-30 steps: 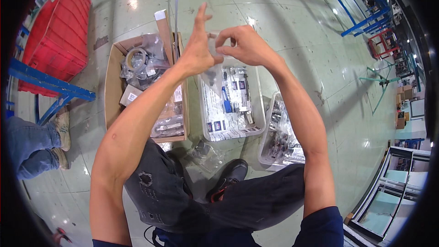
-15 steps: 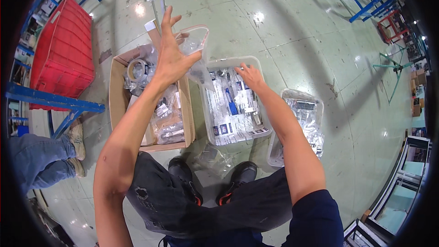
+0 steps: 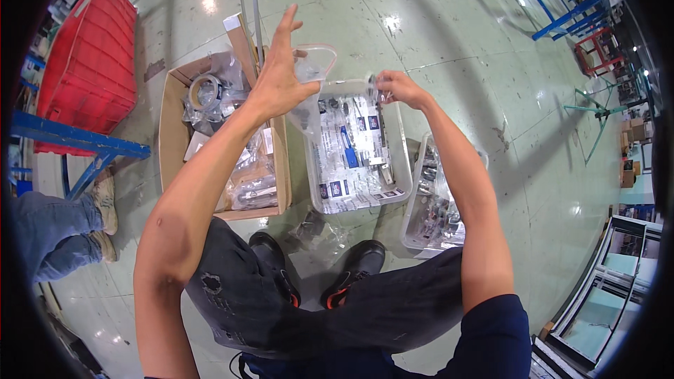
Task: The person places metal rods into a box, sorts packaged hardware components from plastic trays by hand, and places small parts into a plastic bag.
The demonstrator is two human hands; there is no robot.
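Note:
My left hand [image 3: 279,85] is raised over the right edge of the cardboard box [image 3: 171,142], its thumb and forefinger spread apart. A clear plastic bag [image 3: 306,114] with a reddish line along its mouth hangs from this hand; the grip is partly hidden. Just above the far right corner of the white plastic bin [image 3: 402,161], my right hand [image 3: 403,88] has its fingers pinched on a small clear packet [image 3: 372,85], whose contents are blurred. Inside that bin lie printed plastic packets, a blue piece [image 3: 349,147] and small metal parts.
Bagged parts, a tape roll [image 3: 194,95] and upright long strips fill the cardboard box. Another bin [image 3: 409,221] of bagged parts stands right, under my forearm. Loose plastic [image 3: 326,235] lies near my shoes. At left are a red crate [image 3: 88,63], a blue beam [image 3: 77,142] and another person's legs.
My right hand has risen out of the white bin, now with a small clear packet in its fingers. My left hand and the bag have shifted slightly right.

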